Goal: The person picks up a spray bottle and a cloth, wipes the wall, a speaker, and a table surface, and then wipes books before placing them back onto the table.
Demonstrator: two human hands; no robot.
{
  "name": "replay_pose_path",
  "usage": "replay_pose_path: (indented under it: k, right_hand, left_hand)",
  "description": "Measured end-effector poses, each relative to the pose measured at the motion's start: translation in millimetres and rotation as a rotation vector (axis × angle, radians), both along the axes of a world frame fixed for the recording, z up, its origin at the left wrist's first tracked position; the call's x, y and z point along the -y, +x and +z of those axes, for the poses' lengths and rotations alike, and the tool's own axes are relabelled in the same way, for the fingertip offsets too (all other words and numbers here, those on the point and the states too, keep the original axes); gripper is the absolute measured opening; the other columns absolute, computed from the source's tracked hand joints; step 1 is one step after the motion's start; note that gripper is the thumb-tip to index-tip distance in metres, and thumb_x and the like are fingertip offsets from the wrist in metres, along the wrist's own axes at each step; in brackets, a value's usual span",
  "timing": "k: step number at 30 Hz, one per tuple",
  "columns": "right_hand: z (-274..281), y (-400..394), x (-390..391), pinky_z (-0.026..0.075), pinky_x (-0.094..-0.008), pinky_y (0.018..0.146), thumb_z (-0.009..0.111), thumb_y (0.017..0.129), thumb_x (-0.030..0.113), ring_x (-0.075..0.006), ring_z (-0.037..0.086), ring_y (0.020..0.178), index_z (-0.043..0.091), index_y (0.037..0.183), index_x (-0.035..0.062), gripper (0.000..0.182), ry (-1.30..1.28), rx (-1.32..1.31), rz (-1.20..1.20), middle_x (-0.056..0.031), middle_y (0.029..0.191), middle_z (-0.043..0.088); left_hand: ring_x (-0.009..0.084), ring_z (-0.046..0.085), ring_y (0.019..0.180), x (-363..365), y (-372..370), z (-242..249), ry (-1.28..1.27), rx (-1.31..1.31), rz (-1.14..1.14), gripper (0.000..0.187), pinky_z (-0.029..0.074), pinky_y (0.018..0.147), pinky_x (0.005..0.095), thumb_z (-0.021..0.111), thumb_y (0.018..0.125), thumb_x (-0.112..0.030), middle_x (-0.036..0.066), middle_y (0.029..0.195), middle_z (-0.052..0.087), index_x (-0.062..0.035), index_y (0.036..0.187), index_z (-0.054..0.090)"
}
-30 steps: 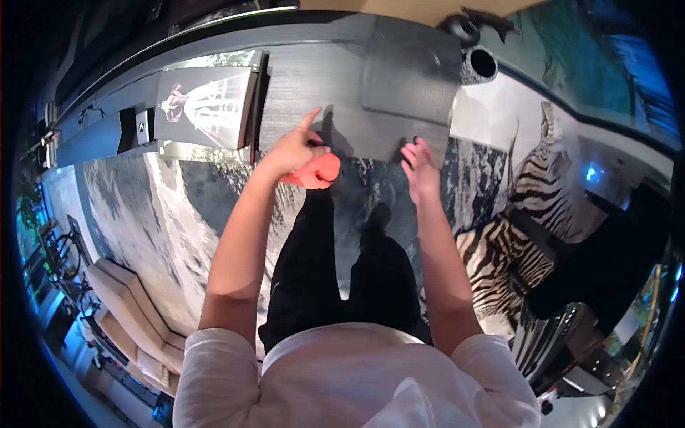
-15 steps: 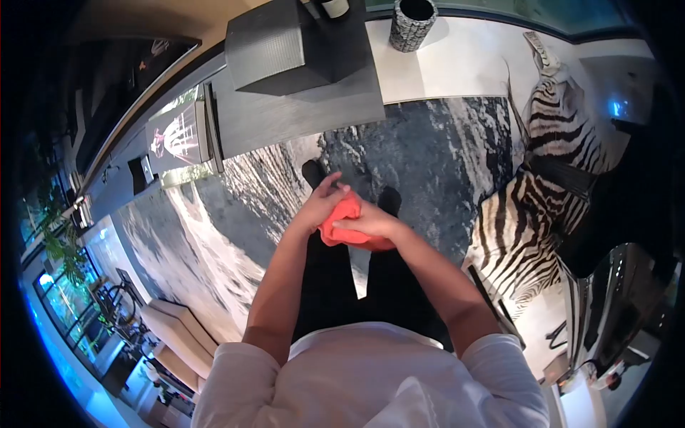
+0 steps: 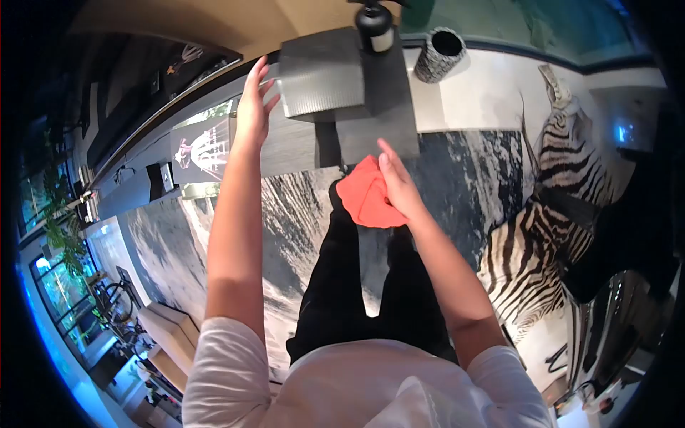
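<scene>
My right hand (image 3: pixel 401 189) grips a bunched coral-red cloth (image 3: pixel 367 196), thumb lying over its edge, in front of my dark trousers. Reaching up and forward, my left hand (image 3: pixel 253 107) is empty with its fingers apart. It is nearest to a dark grey ribbed box (image 3: pixel 321 77), just left of the box's side. The box rests on a dark grey tabletop (image 3: pixel 382 139). Behind the box's right corner stands a black pump bottle (image 3: pixel 374 30) with a pale label.
A black-and-white patterned container (image 3: pixel 439 55) stands right of the table. On the left is a dark picture-covered book or box (image 3: pixel 201 150). A marbled grey rug (image 3: pixel 471 171) covers the floor, with a zebra hide (image 3: pixel 531 250) at right and a beige sofa (image 3: pixel 168 332) at lower left.
My left hand has let go of the cloth and stretched up and left beside the box. My right hand keeps the cloth, slightly higher and further right. I am closer to the table.
</scene>
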State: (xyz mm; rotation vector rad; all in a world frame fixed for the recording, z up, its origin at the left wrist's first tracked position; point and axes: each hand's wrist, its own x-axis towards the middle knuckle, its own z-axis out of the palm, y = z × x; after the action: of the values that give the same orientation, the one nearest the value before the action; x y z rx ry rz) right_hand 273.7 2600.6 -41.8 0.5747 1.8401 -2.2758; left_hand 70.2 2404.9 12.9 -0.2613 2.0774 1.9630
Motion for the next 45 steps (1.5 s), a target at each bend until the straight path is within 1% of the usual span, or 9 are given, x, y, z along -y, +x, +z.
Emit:
replay_pose_path:
  k: [2, 5, 6, 11, 16, 18, 22, 30, 45]
  right_hand:
    - [17, -31, 14, 0.031, -0.0311, 0.101, 0.044, 0.091, 0.052, -0.0251, 0.039, 0.123, 0.001, 0.145, 0.0100, 0.081, 0.024, 0.026, 0.029, -0.0212, 0.136, 0.034]
    - [43, -67, 44, 0.032, -0.0326, 0.101, 0.043, 0.090, 0.052, -0.0263, 0.038, 0.124, -0.005, 0.144, 0.0124, 0.083, -0.261, 0.080, -0.204, -0.0199, 0.141, 0.026]
    - [16, -71, 45, 0.036, -0.0349, 0.100, 0.041, 0.092, 0.051, -0.0265, 0.038, 0.124, -0.009, 0.144, 0.0137, 0.081, -0.243, -0.046, -0.233, -0.0182, 0.142, 0.024]
    - [24, -84, 27, 0.044, -0.0318, 0.088, 0.045, 0.095, 0.030, -0.0170, 0.053, 0.104, 0.038, 0.128, 0.0034, 0.043, -0.236, 0.103, -0.275, -0.0100, 0.119, 0.050]
    - [57, -112, 16, 0.046, -0.0276, 0.080, 0.059, 0.088, 0.023, -0.0157, 0.057, 0.093, 0.051, 0.113, -0.0008, 0.035, -0.050, 0.201, -0.264, -0.0085, 0.103, 0.058]
    - [63, -128, 3, 0.047, -0.0263, 0.077, 0.059, 0.087, 0.019, -0.0145, 0.059, 0.086, 0.052, 0.111, -0.0021, 0.032, 0.039, 0.200, -0.166, -0.0077, 0.098, 0.060]
    - [72, -166, -22, 0.048, -0.0252, 0.077, 0.056, 0.088, 0.012, -0.0139, 0.060, 0.085, 0.052, 0.115, -0.0044, 0.032, 0.079, 0.219, -0.039, -0.0074, 0.099, 0.061]
    - [83, -212, -59, 0.046, -0.0254, 0.082, 0.058, 0.086, 0.007, -0.0130, 0.059, 0.090, 0.054, 0.116, -0.0055, 0.032, 0.187, 0.202, 0.337, -0.0075, 0.105, 0.062]
    - [80, -188, -49, 0.047, -0.0251, 0.081, 0.056, 0.088, 0.009, -0.0138, 0.060, 0.092, 0.054, 0.118, -0.0061, 0.033, 0.156, 0.243, 0.109, -0.0098, 0.107, 0.062]
  left_hand:
    - [0.0254, 0.018, 0.135, 0, -44, 2, -0.030, -0.038, -0.214, 0.057, 0.013, 0.107, 0.0480, 0.029, 0.093, -0.053, 0.006, 0.144, 0.030, -0.0195, 0.138, 0.035]
    - [0.0261, 0.025, 0.133, 6, -82, -10, -0.117, 0.016, -0.559, 0.062, 0.019, 0.108, 0.0406, 0.026, 0.093, -0.056, 0.009, 0.142, 0.034, -0.0113, 0.135, 0.040]
    - [0.0225, 0.031, 0.130, 1, -81, -23, -0.118, 0.079, -0.409, 0.061, 0.022, 0.107, 0.0376, 0.027, 0.093, -0.055, 0.010, 0.137, 0.040, -0.0101, 0.130, 0.046]
    - [0.0157, 0.043, 0.120, 29, -79, -17, 0.095, -0.047, -0.691, 0.042, 0.028, 0.104, 0.0322, 0.047, 0.093, -0.037, 0.006, 0.124, 0.055, -0.0069, 0.122, 0.055]
    - [0.0125, 0.053, 0.107, 66, -56, -8, -0.065, -0.070, -0.712, 0.042, 0.038, 0.093, 0.0260, 0.051, 0.092, -0.034, 0.012, 0.114, 0.061, -0.0081, 0.126, 0.051]
    - [0.0105, 0.053, 0.106, 76, -40, 5, -0.077, -0.010, -0.676, 0.043, 0.039, 0.091, 0.0252, 0.050, 0.092, -0.035, 0.014, 0.115, 0.061, -0.0095, 0.127, 0.050]
    - [0.0258, 0.043, 0.124, 65, 8, -15, -0.026, -0.207, -0.415, 0.045, 0.034, 0.101, 0.0308, 0.050, 0.092, -0.025, 0.018, 0.131, 0.046, -0.0032, 0.130, 0.043]
    - [0.0333, 0.042, 0.122, 24, 82, -6, -0.067, -0.134, -0.198, 0.050, 0.038, 0.098, 0.0357, 0.052, 0.090, -0.023, 0.019, 0.134, 0.041, -0.0055, 0.135, 0.037]
    - [0.0254, 0.043, 0.124, 15, 73, -6, -0.038, -0.148, -0.015, 0.045, 0.034, 0.101, 0.0312, 0.057, 0.088, -0.024, 0.017, 0.130, 0.048, -0.0011, 0.126, 0.048]
